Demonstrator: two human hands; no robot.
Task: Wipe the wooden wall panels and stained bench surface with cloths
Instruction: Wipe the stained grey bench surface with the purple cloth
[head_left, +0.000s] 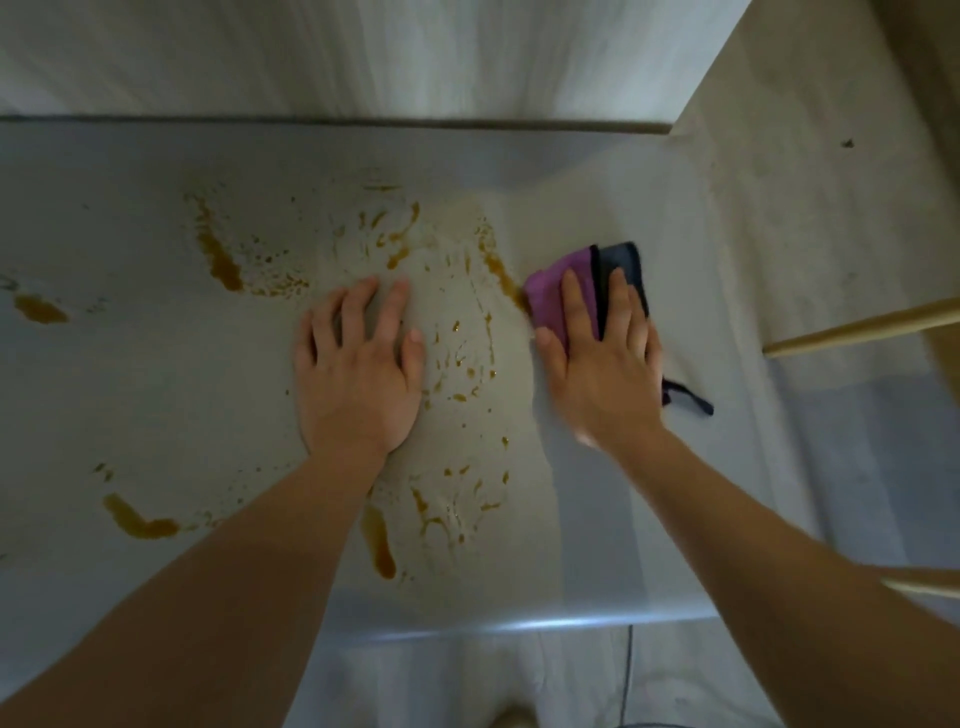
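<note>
Pale, amber-stained tabletop (156, 364): your left hand (358, 374) presses spread flat; your right hand (602, 364) flattens a purple-and-black folded cloth (550, 296).

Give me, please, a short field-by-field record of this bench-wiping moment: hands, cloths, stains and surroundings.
left hand: left hand lies flat on the bench, fingers spread, holding nothing
right hand: right hand presses straight fingers on the cloths
cloths: purple cloth and dark cloth, side by side under the right hand
stains: orange-brown stains streaked and spattered over the bench, mostly left of the cloths
wiped area: the bench right of the cloths looks free of stains
wall: pale wall panels behind the bench
</note>
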